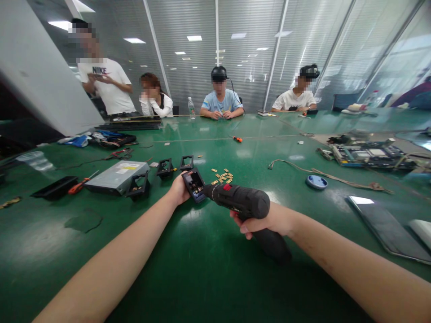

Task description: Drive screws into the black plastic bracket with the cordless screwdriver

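My left hand [180, 189] is closed on the edge of a black plastic housing [194, 185], tilted so that its hollow inside, with small brassy parts, faces me. A black cordless drill [240, 200] is gripped in my right hand [257, 222]. Its chuck end points left and reaches the right side of the housing; whether the bit touches anything inside cannot be made out. Just beyond lies a loose pile of small brass plates [224, 176]. Similar black housings [164, 168] stand to the left of my left hand.
A silver disc drive [117, 176] and an orange screwdriver [79, 185] lie at left. To the right are a blue round tin [316, 181], a cable [303, 168], a phone [387, 226] and circuit boards [367, 152]. Several people sit or stand across the green table [188, 278].
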`<state>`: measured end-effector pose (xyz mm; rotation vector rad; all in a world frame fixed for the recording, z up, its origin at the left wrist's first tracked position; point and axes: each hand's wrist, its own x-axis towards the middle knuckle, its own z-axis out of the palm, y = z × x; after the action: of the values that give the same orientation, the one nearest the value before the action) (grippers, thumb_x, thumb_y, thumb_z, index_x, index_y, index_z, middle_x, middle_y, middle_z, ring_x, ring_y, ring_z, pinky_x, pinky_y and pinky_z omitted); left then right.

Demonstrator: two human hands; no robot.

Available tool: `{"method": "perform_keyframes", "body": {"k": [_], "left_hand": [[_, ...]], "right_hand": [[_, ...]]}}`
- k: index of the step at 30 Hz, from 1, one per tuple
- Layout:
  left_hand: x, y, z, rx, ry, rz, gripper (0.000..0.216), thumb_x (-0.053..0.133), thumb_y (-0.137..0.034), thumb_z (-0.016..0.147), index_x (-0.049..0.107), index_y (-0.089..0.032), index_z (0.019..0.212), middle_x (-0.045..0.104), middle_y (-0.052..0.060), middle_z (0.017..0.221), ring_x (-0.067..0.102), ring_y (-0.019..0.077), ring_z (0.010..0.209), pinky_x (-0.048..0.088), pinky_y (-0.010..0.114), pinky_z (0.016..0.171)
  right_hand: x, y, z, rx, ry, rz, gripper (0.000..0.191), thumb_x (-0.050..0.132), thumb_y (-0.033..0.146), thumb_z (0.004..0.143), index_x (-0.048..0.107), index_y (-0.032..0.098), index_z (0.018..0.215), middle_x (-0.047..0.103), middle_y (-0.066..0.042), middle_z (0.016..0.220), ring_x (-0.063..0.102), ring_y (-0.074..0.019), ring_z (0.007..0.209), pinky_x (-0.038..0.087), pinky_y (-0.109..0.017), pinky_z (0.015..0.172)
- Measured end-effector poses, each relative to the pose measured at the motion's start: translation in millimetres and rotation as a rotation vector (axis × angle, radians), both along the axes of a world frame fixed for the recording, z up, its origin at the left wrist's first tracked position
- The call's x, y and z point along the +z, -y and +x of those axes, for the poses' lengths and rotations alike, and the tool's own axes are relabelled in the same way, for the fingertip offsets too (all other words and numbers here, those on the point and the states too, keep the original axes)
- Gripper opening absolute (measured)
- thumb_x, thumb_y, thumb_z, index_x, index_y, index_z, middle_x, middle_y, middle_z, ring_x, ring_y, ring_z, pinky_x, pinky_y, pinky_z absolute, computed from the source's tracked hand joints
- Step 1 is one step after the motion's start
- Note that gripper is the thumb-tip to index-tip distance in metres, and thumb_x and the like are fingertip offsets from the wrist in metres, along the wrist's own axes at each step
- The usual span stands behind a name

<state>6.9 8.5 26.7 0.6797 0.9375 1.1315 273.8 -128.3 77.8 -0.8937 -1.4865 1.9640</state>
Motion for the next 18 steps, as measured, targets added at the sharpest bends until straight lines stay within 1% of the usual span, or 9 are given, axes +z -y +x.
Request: {"method": "perform_keyframes", "body": {"k": [4,7,10,13,18], "left_hand": [[2.1,-0.4,0.8,0.032,-0.008,-0.009,0.024,0.047,-0.034,0.086,0.062,-0.017,0.078,0.068,0.008,0.071,0.067,0.0229,0.064,0.057,0.036,0.065],[3.6,-0.8,1.1,0.024,-0.013,-0.007,0.023,0.047,-0.033,0.085,0.061,-0.017,0.076,0.067,0.008,0.069,0.067,0.0246,0.065,0.057,0.038,0.064],[4.3,-1.5,1.4,0.017,-0.020,-0.004,0.023,0.047,-0.032,0.085,0.062,-0.017,0.077,0.067,0.009,0.070,0.067,0.0250,0.066,0.057,0.038,0.064],[3.9,-2.8,1.5,0.042,-0.002,-0.011,0.022,0.049,-0.032,0.085,0.063,-0.017,0.079,0.068,0.009,0.071,0.067,0.0248,0.065,0.057,0.038,0.064],[2.3,-4.8,1.5,0.064,0.019,-0.031,0.020,0.051,-0.032,0.085,0.063,-0.017,0.080,0.067,0.008,0.069,0.066,0.0247,0.063,0.057,0.039,0.063]], "right_hand": [[0.6,-2.2,0.5,0.029,-0.010,0.014,0.040,0.084,0.010,0.060,0.064,0.015,0.094,0.062,0.002,0.075,0.064,-0.0139,0.060,0.056,-0.027,0.057],[-1.0,-4.4,1.5,0.026,0.009,0.004,0.038,0.085,0.012,0.059,0.063,0.014,0.090,0.064,0.002,0.073,0.065,-0.0138,0.058,0.055,-0.026,0.056],[-3.8,-6.5,2.6,0.019,0.021,0.000,0.041,0.086,0.012,0.059,0.063,0.015,0.093,0.065,0.002,0.072,0.066,-0.0139,0.057,0.055,-0.025,0.055],[-5.4,-7.8,2.7,0.025,0.029,0.005,0.042,0.086,0.012,0.059,0.063,0.016,0.094,0.065,0.003,0.072,0.066,-0.0140,0.058,0.055,-0.025,0.055],[-2.3,-6.5,1.1,-0.006,-0.010,0.000,0.043,0.085,0.008,0.057,0.064,0.016,0.094,0.064,0.003,0.075,0.065,-0.0136,0.059,0.057,-0.026,0.054]]}}
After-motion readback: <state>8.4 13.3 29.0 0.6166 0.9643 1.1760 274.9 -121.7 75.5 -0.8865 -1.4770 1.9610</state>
